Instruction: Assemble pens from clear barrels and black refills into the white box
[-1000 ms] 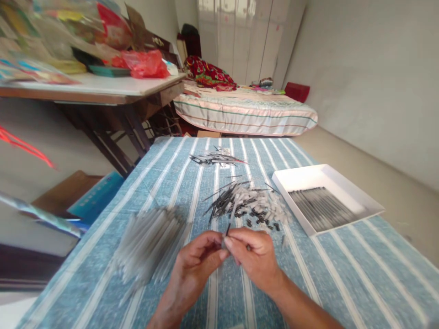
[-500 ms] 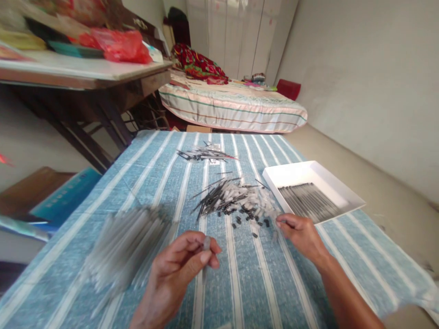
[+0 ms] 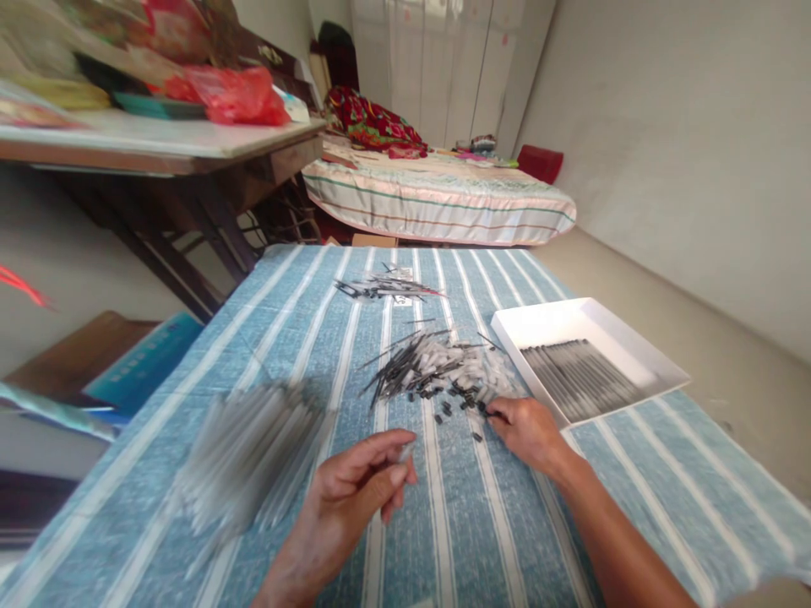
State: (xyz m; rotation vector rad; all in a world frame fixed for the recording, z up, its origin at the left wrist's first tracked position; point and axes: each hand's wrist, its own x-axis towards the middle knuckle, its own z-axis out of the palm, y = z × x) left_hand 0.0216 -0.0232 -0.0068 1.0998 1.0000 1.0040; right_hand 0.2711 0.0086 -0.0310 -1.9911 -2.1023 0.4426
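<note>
My left hand (image 3: 361, 490) is closed in a pinch above the cloth, with the end of a translucent grey pen barrel (image 3: 404, 454) showing between thumb and fingers. Most of the barrel is hidden. At the near right edge of the mixed heap, my right hand (image 3: 529, 431) has its fingertips together among small black plugs (image 3: 469, 395); what they grip is too small to make out. The heap holds whitish translucent pieces (image 3: 437, 359) and thin black rods (image 3: 396, 367). Left of my left hand lies a big blurred pile of grey pen barrels (image 3: 253, 456).
A white open box (image 3: 545, 317) at the right holds a row of grey pens (image 3: 579, 376). Thin dark rods (image 3: 380, 285) lie at the far end of the striped blue tablecloth (image 3: 291, 295). A cluttered side table (image 3: 253, 143) stands left; a bed (image 3: 437, 194) is beyond.
My right hand has moved left to the black plugs. The barrel in my left hand has tilted, so less of it shows. The view has shifted slightly.
</note>
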